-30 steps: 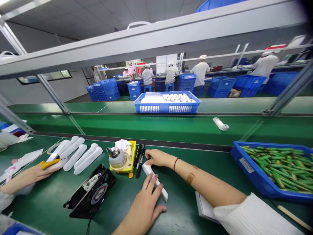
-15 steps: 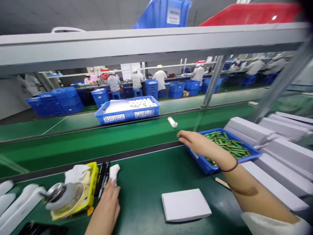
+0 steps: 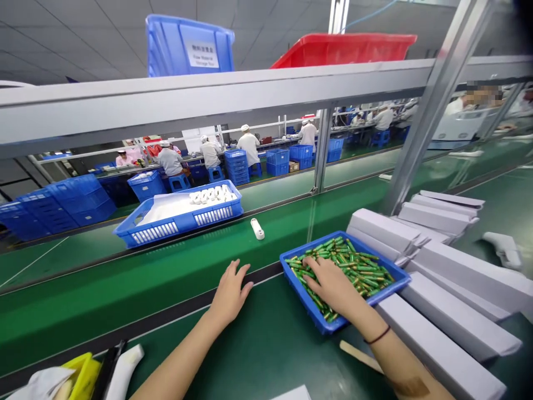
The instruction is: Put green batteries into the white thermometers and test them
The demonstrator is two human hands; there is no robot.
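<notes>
My left hand (image 3: 231, 291), fingers spread and holding nothing, hovers by the near edge of the green conveyor belt (image 3: 179, 275). Ahead of it a white handheld device part (image 3: 257, 229) lies on the belt. My right hand (image 3: 331, 283) reaches over a blue tray (image 3: 310, 314) full of small green cylinders with gold-coloured ends (image 3: 362, 269). Its thumb and fingers are apart at the cylinders; whether the hidden fingertips touch any is unclear. A white curved handle piece (image 3: 125, 369) lies at lower left, beside a yellow basket (image 3: 85, 378).
Folded white card boxes (image 3: 441, 322) lie right of the tray. A flat wooden stick (image 3: 360, 355) rests under my right forearm. Across the belt stands a blue crate (image 3: 179, 225) with white parts. A metal post (image 3: 433, 105) and overhead shelf (image 3: 250, 91) frame the bench.
My left hand has left the white handle piece and moved forward and right to the belt edge. My right hand has gone into the tray area. The view has turned right.
</notes>
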